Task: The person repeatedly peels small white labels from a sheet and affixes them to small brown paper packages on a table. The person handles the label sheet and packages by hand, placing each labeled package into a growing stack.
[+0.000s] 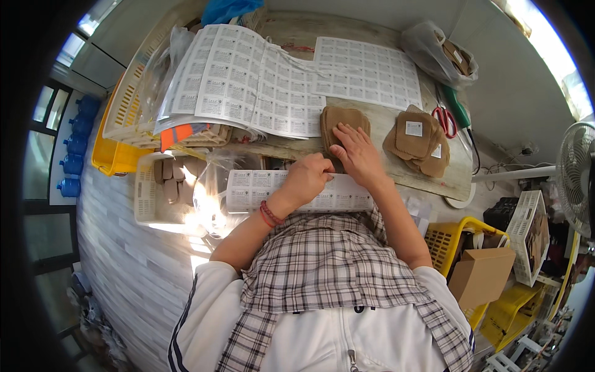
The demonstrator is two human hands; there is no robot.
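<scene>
A stack of brown, rounded fabric-like pieces [338,118] lies at the table's front edge. My right hand [359,154] rests on it with fingers stretched out, thumb toward my left hand. Curled into a pinch, my left hand [308,178] is just in front of the stack, its fingertips near the table edge; what they hold, if anything, is too small to make out. Under that wrist a white sheet of printed labels [248,189] lies across my lap. Right of the stack are more brown pieces [403,142], some with a small white label on top.
Large label sheets [229,80] cover the table's left and back. Red-handled scissors [444,121] and a green-handled tool [456,106] lie at the right, below a plastic bag [434,53]. Crates flank me: a pale one [145,192] left, a yellow one [441,239] right. A fan [573,177] stands far right.
</scene>
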